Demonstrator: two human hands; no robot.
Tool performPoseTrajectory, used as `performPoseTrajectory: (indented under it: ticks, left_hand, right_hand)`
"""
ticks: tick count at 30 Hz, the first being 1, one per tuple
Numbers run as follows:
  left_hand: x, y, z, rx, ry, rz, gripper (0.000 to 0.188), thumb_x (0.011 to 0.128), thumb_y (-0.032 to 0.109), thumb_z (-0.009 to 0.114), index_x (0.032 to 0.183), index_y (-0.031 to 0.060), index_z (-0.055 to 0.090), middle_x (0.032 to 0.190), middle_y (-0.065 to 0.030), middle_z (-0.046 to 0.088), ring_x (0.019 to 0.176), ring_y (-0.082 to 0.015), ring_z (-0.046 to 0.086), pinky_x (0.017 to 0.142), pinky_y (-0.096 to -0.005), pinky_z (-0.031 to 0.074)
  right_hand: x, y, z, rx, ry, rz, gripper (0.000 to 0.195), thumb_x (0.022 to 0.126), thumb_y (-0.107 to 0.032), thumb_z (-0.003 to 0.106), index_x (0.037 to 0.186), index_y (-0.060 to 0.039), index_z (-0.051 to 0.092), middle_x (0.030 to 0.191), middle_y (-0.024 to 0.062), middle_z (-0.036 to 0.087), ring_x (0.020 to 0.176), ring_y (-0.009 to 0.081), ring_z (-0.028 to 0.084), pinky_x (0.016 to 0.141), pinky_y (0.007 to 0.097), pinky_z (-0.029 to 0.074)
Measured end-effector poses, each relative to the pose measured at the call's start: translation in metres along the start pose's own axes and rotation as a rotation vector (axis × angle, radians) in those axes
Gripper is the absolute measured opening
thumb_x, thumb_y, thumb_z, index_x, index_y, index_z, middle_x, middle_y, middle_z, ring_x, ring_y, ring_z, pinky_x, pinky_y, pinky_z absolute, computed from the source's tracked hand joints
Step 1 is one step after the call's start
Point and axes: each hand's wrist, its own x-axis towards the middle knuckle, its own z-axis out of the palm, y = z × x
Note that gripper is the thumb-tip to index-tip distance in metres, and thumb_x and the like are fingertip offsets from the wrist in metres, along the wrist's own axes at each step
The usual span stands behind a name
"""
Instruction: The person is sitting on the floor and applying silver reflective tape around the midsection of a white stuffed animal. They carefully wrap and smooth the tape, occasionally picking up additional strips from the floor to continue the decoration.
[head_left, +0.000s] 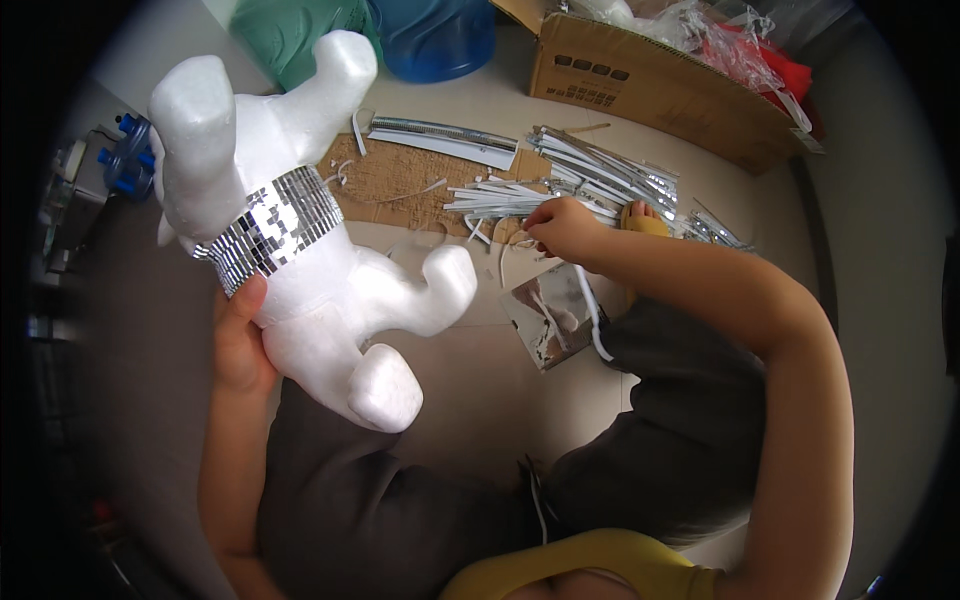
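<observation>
My left hand (244, 337) grips a white foam animal figure (307, 296) by its body, legs pointing up and to the right. A band of small silver mirror tiles (277, 225) wraps around the figure's middle, close to my left thumb. My right hand (562, 229) reaches over the floor at the near ends of a pile of narrow mirror-tile strips (510, 196), its fingers bent together; whether it pinches anything cannot be told. Further strips (607, 169) lie beyond it. A wider mirror-tile sheet (442, 141) with white backing rests on brown cardboard (397, 176).
A cardboard box (645, 90) holding clear plastic and something red stands at the back right. Blue (439, 37) and green (300, 37) containers stand at the back. A square mirror-like piece (551, 311) lies between my legs, with peeled white strips nearby. My sandaled foot (643, 217) is beside the strips.
</observation>
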Motion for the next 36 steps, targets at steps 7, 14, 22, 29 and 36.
performPoseTrajectory:
  ticks: [7, 14, 22, 29, 36]
  left_hand:
    - [-0.009, -0.007, -0.028, 0.047, 0.059, -0.005, 0.059, 0.093, 0.035, 0.061, 0.138, 0.0001, 0.044, 0.134, -0.015, 0.056, 0.124, -0.0277, 0.054, 0.108, -0.0443, 0.041]
    - [-0.022, -0.009, -0.042, 0.049, 0.028, -0.058, 0.056, 0.094, 0.036, 0.06, 0.135, 0.0004, 0.047, 0.132, -0.0151, 0.058, 0.121, -0.0272, 0.056, 0.106, -0.0434, 0.042]
    - [-0.023, 0.004, -0.013, 0.154, 0.005, -0.145, 0.057, 0.092, 0.035, 0.063, 0.135, 0.0007, 0.046, 0.128, -0.0138, 0.06, 0.119, -0.0252, 0.057, 0.104, -0.0413, 0.045]
    - [-0.038, -0.001, 0.013, 0.152, -0.083, -0.191, 0.059, 0.091, 0.033, 0.066, 0.137, 0.0025, 0.044, 0.129, -0.0129, 0.058, 0.119, -0.0255, 0.057, 0.105, -0.0427, 0.045]
    - [-0.044, 0.001, 0.022, 0.205, -0.091, -0.199, 0.061, 0.09, 0.031, 0.067, 0.138, 0.004, 0.043, 0.131, -0.0129, 0.057, 0.122, -0.0266, 0.055, 0.106, -0.0446, 0.044]
  right_hand:
    - [0.055, -0.005, 0.078, 0.055, 0.032, -0.172, 0.046, 0.08, -0.033, 0.067, 0.112, -0.0008, 0.069, 0.107, 0.0187, 0.07, 0.1, 0.0308, 0.067, 0.089, 0.0367, 0.052]
    - [0.026, 0.059, 0.028, -0.462, -0.069, -0.339, 0.034, 0.08, -0.031, 0.067, 0.105, -0.0083, 0.073, 0.099, 0.0144, 0.072, 0.091, 0.0318, 0.068, 0.081, 0.039, 0.054]
    - [-0.073, 0.185, -0.008, -0.722, -0.103, -0.511, 0.015, 0.075, -0.014, 0.069, 0.089, -0.008, 0.07, 0.089, 0.0098, 0.063, 0.086, 0.0324, 0.062, 0.076, 0.0417, 0.052]
    - [-0.097, 0.23, 0.021, -0.712, -0.006, -0.656, 0.011, 0.079, -0.014, 0.067, 0.088, -0.0083, 0.067, 0.086, 0.0093, 0.06, 0.083, 0.031, 0.063, 0.074, 0.0404, 0.053]
    - [-0.074, 0.23, 0.018, -0.454, 0.273, -0.441, 0.019, 0.083, -0.016, 0.067, 0.1, -0.0073, 0.069, 0.094, 0.0094, 0.062, 0.085, 0.0308, 0.062, 0.077, 0.0396, 0.053]
